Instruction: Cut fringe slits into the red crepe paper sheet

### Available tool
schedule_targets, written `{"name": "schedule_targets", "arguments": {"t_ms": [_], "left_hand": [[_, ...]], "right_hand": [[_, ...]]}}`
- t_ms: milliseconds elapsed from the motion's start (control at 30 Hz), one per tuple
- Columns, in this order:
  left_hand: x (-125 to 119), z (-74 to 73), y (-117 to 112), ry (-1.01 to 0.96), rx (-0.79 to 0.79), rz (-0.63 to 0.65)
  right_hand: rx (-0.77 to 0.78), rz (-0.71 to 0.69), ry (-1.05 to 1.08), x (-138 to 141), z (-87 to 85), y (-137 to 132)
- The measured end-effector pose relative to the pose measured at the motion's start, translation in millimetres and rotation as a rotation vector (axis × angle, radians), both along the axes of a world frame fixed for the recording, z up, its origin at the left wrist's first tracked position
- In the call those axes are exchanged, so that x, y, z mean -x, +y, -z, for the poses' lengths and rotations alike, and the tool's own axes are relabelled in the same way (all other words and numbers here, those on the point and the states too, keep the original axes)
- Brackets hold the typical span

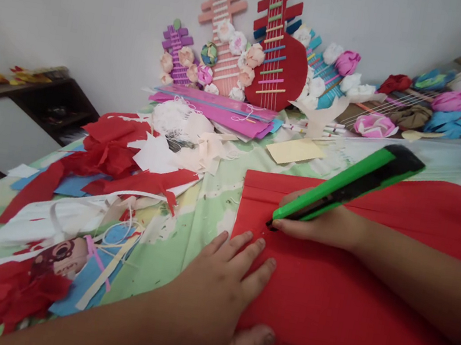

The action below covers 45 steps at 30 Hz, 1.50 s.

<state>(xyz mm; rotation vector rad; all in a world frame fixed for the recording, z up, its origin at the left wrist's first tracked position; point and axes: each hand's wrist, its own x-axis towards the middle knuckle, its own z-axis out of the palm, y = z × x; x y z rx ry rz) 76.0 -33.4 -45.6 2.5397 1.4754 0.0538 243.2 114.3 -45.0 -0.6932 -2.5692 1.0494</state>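
Note:
A sheet of red paper (323,306) with creases along its far side lies in front of me. My left hand (220,288) rests palm down across its left edge, fingers spread. In my right hand (319,225) is a thick green and black pen-shaped tool (347,186), gripped low near its dark tip. The tip points down at the red surface near the far left corner, just beyond my left fingertips. Whether it touches the paper I cannot tell. Blur along the shaft hides its exact kind.
Red paper scraps (115,147), white thread (178,116) and blue strips (96,274) clutter the left side. Paper-flower-decorated instrument models (278,68) lean on the wall. A cream card (296,151) lies behind the red sheet. The green patterned cloth (218,194) covers the table.

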Motion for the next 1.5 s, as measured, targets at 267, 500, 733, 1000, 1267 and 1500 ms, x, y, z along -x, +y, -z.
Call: {"name": "schedule_targets", "arguments": {"t_ms": [267, 500, 733, 1000, 1267, 1500], "left_hand": [[-0.7, 0.4, 0.3, 0.008, 0.005, 0.001], [-0.6, 0.3, 0.8, 0.013, 0.022, 0.007], [-1.4, -1.3, 1.1, 0.031, 0.03, 0.003], [-0.5, 1.1, -1.3, 0.044, -0.007, 0.008], [-0.2, 1.7, -0.8, 0.051, -0.02, 0.006], [-0.8, 1.9, -0.8, 0.059, -0.026, 0.009]], "right_hand": [[-0.055, -0.063, -0.001, -2.4, 3.0, 3.8], [-0.163, -0.19, -0.04, -2.8, 11.6, 12.5], [-0.003, -0.048, -0.029, -3.3, 5.0, 8.2], [0.028, -0.06, -0.001, -2.5, 2.1, 5.8], [-0.086, -0.147, 0.013, -3.1, 3.8, 9.1], [-0.132, -0.154, 0.016, -3.3, 2.9, 10.5]]}}
